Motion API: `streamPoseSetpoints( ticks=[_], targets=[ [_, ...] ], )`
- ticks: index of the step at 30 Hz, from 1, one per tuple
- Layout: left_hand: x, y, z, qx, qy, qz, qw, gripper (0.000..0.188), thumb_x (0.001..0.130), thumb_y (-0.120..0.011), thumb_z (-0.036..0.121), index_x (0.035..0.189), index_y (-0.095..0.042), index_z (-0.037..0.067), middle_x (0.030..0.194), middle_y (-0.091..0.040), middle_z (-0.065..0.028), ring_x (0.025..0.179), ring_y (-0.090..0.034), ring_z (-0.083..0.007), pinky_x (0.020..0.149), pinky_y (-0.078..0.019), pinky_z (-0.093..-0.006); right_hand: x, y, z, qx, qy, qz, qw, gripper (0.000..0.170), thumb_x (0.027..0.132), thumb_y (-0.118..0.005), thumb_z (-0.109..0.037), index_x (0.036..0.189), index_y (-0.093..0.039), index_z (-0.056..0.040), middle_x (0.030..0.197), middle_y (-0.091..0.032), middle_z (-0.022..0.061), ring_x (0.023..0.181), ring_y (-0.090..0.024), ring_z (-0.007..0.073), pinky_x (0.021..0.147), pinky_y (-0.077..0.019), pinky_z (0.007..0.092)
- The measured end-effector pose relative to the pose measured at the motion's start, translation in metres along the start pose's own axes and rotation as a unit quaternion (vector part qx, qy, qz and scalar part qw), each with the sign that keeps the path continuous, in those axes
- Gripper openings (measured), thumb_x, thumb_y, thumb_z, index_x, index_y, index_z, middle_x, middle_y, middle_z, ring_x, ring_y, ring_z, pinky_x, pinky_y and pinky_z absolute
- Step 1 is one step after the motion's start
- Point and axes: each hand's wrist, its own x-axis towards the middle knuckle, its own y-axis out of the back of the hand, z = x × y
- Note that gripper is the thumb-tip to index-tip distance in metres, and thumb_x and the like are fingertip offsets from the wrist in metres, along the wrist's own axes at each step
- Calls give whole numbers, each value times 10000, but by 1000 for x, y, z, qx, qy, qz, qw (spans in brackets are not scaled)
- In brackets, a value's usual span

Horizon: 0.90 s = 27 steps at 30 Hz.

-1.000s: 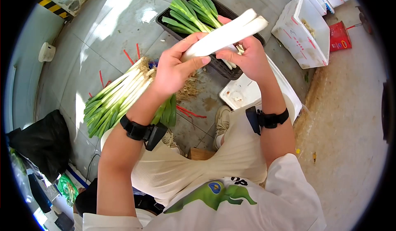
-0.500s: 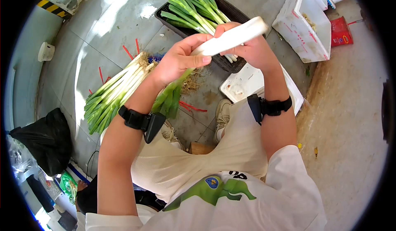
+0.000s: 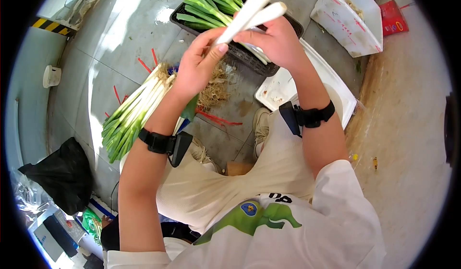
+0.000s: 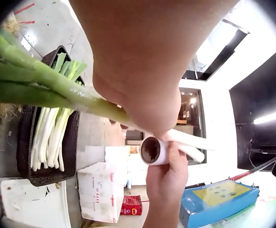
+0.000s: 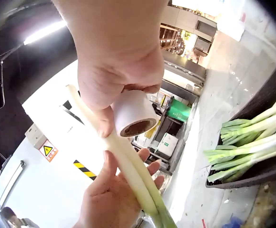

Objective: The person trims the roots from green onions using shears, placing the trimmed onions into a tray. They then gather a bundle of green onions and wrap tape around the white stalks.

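In the head view my left hand (image 3: 194, 67) grips two leeks (image 3: 242, 22), thumb over their white stalks. Their trimmed white ends fan apart, pointing up and away from me. Green leaves trail back past the wrist in the left wrist view. My right hand (image 5: 123, 76) holds a roll of white tape (image 5: 135, 111) with a brown core, right beside the stalks. Its thumb rests against the leeks. From the left wrist view the tape roll (image 4: 153, 151) shows end-on; in the head view the right hand hides it.
A dark plastic crate (image 3: 245, 58) of leeks stands ahead. More leeks (image 3: 137, 113) lie piled at left, beside trimmed roots (image 3: 213, 89) and red ties (image 3: 218, 119). A white foam lid (image 3: 273, 94) and foam box (image 3: 348, 24) are at right; a black bag (image 3: 62, 173) sits at left.
The leeks have swung from pointing right to pointing up and away. Their white ends, overlapping half a second ago, now spread apart. Both hands have shifted slightly left and farther forward.
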Motion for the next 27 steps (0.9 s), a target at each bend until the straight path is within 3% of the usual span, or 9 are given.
streamPoseSetpoints(
  ticks=[3,8,10,12,15,18,20,21,27],
  targets=[
    [6,-2,-2,175,-97,70,977,319,1031,-555,196,1293,-609,23,1138,-655,-125,1049,-607,-193,932,-471,-318,4,-16,4,35,49,59,996,257,856,-777,-137,1066,-717,-1,927,-723,46,853,-655,106,771,-519,289],
    [6,-2,3,261,-26,59,963,384,1028,-560,260,1352,-525,57,1071,-674,-123,927,-640,-214,818,-498,-342,2,-30,-13,-11,-67,114,991,286,848,-789,-251,962,-729,5,812,-695,19,724,-585,73,667,-473,261],
    [10,-1,-4,323,-120,83,935,423,1017,-581,303,1351,-487,63,982,-674,-140,852,-647,-253,781,-504,-366,0,-30,-34,-39,-105,102,988,228,900,-706,-207,944,-641,7,770,-669,115,701,-645,220,694,-519,356],
    [11,3,-8,314,-99,90,940,432,1003,-601,335,1325,-481,72,921,-666,-149,801,-650,-292,740,-510,-379,1,-34,-31,5,-55,149,987,232,797,-739,-155,934,-697,28,718,-693,165,598,-665,232,546,-467,349],
    [13,12,-10,331,-56,102,936,413,990,-614,367,1273,-521,81,872,-678,-125,774,-667,-278,690,-509,-375,2,-30,-33,-3,-44,121,992,236,838,-740,-184,962,-684,9,781,-707,157,671,-676,241,614,-497,347],
    [10,16,-4,330,-51,91,938,356,992,-614,354,1217,-573,81,790,-669,-94,710,-653,-223,643,-502,-354,2,-23,-23,-47,-84,86,992,399,760,-830,-348,955,-725,-17,727,-687,65,621,-614,135,591,-468,294],
    [5,15,3,293,13,65,954,301,1027,-578,305,1147,-605,31,817,-608,2,700,-522,-67,633,-447,-234,1,-23,-10,-39,-59,67,995,437,743,-845,-370,959,-716,-13,750,-693,62,624,-613,129,581,-460,292],
    [4,13,7,278,8,64,958,291,1022,-587,307,1110,-627,33,814,-605,6,690,-523,-64,621,-439,-232,-1,-20,-21,-44,-93,41,994,342,823,-818,-253,1008,-696,7,833,-685,27,737,-584,87,694,-480,262],
    [6,15,14,175,35,38,983,281,996,-612,322,1060,-671,55,710,-616,27,602,-530,-66,544,-419,-251,-5,-9,-15,-25,-8,37,999,385,821,-807,-167,1130,-663,12,1053,-722,71,962,-655,137,890,-502,303]
  ],
)
